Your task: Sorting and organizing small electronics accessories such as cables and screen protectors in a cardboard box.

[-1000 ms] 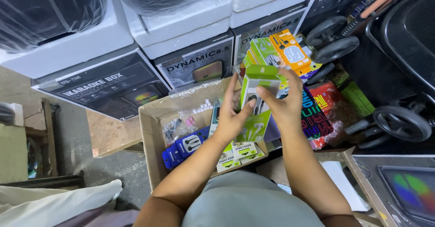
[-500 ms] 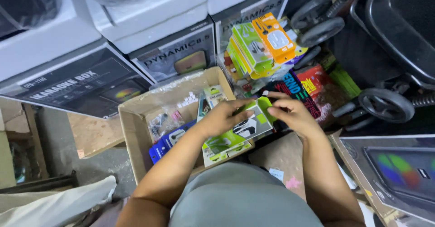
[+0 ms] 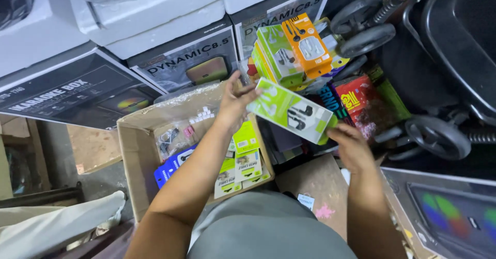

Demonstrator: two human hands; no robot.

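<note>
Both hands hold a flat green-and-white earphone package (image 3: 292,115) above the right edge of an open cardboard box (image 3: 135,150). The left hand (image 3: 235,104) pinches its far-left corner; the right hand (image 3: 350,144) curls under its near-right end. Its long axis slopes from far left to near right. Green cable packs (image 3: 243,165) and a blue pack (image 3: 173,166) lie in the box. Stacked green and orange packs (image 3: 294,49) stand just beyond, with large black-and-white cartons (image 3: 186,62) along the far side.
</note>
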